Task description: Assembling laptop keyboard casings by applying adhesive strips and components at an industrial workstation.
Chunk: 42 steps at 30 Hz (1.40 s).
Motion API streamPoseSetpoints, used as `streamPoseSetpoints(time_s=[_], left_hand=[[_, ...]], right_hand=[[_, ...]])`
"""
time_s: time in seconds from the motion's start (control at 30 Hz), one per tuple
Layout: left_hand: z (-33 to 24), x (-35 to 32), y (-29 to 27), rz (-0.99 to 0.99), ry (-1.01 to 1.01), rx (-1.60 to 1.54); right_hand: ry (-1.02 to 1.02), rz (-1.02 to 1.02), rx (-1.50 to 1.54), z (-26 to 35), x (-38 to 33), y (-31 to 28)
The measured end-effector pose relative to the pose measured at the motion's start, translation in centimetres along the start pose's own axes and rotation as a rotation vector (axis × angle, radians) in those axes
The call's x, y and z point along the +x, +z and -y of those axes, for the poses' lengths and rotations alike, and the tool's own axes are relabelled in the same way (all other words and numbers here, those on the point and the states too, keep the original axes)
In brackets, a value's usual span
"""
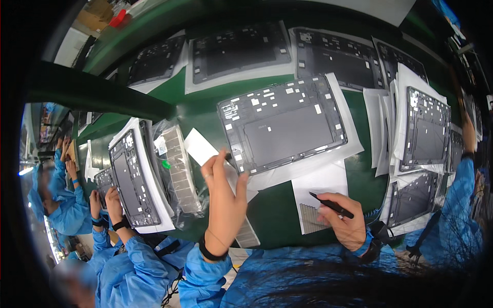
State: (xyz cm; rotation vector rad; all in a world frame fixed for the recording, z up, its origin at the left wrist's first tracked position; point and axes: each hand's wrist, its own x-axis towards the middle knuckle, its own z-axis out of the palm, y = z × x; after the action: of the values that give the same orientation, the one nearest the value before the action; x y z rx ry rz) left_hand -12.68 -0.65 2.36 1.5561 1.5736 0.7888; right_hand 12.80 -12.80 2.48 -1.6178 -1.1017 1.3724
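A dark tablet-sized panel (287, 126) with many small white patches lies tilted on white sheets in front of me. My left hand (226, 205) is at its near left corner, fingers extended and thumb apart; whether it touches the edge I cannot tell. Under that hand lies a white strip sheet (201, 148) with grey pieces at its near end. My right hand (345, 220) grips slim black tweezers (334, 205), tip pointing left. Beneath them is another white sheet (321, 177), bearing a row of narrow grey strips (309, 218).
Similar panels on white sheets line the table's far side (239, 49) and stack up at right (429, 126). A plastic-wrapped pack of grey strips (181, 172) lies left. A co-worker's hands (114, 203) hold a panel (134, 179) farther left. Another person's arm (465, 169) reaches in at right.
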Motion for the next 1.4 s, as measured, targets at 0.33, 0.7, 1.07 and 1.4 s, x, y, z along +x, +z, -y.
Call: streamPoseSetpoints(time_s=[0.33,0.7,1.07,1.4], left_hand=[[-0.3,-4.5,4.5,0.608,0.472,0.493],[-0.5,-4.2,4.6,0.639,0.434,0.498],[-2.3,-2.9,3.1,0.605,0.423,0.410],[-1.4,5.3,5.0,0.190,0.340,0.656]], right_hand=[[0.135,-0.189,0.224,-2.3,-0.1,2.8],[0.177,-0.215,0.227,-2.7,0.0,3.1],[0.024,-0.356,0.448,2.1,2.1,0.7],[-0.221,-0.201,0.270,6.0,23.0,6.9]])
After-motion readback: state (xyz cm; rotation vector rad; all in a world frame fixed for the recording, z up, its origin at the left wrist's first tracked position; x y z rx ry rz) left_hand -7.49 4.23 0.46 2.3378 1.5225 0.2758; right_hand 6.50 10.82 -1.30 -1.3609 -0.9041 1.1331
